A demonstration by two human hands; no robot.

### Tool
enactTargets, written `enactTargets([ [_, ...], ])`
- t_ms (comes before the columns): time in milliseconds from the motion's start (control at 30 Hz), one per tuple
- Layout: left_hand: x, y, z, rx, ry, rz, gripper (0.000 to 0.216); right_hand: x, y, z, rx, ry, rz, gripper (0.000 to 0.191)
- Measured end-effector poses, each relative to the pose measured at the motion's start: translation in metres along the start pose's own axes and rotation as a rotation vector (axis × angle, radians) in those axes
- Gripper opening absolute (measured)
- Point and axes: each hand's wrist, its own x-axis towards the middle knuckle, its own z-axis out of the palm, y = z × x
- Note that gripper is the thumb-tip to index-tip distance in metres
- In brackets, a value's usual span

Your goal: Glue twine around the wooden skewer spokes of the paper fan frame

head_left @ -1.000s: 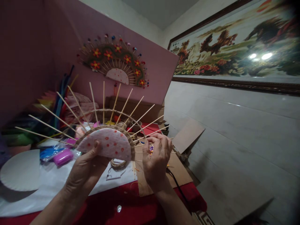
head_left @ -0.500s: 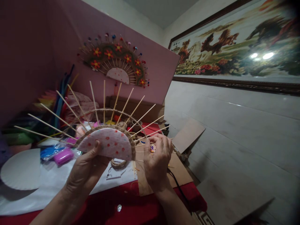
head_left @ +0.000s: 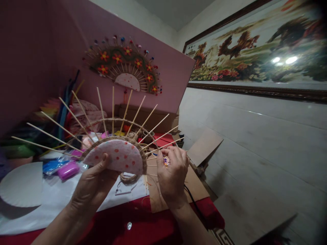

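My left hand (head_left: 93, 178) grips the lower edge of a half-round fan base (head_left: 116, 156), white with red spots, its thumb pressed on the front. Thin wooden sticks (head_left: 113, 110) spread out from the base's curved edge, which is bordered with brown twine. Farther out, a strand of twine (head_left: 122, 120) arcs across the sticks. At the right end of that arc, my right hand (head_left: 173, 173) is closed with thumb and fingers pinching the twine near the lower right sticks. A small patterned piece (head_left: 166, 161) shows behind its fingers.
A finished fan with orange flowers (head_left: 127, 64) hangs on the pink board behind. On the table lie a half paper plate (head_left: 21, 185), a pink clay pack (head_left: 68, 170), a twine coil (head_left: 128, 178) and cardboard (head_left: 196, 194). A small clear gem (head_left: 129, 226) rests on red cloth.
Very little differs. The fan's left sticks have dipped and shifted slightly left, and the right hand has moved a touch at the twine's end. Both grips stay the same.
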Motion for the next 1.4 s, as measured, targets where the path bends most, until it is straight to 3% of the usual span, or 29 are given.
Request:
enactTargets([
  [1000,0.0042,-0.0006,-0.0062,0.028,-0.037,-0.007,0.037,0.0005,-0.0007,0.0025,0.050,-0.059,0.059,0.010],
  [1400,0.0029,-0.0003,-0.0048,0.022,-0.023,-0.010,0.038,0.0010,-0.0002,0.0045,0.069,-0.017,0.058,0.007],
])
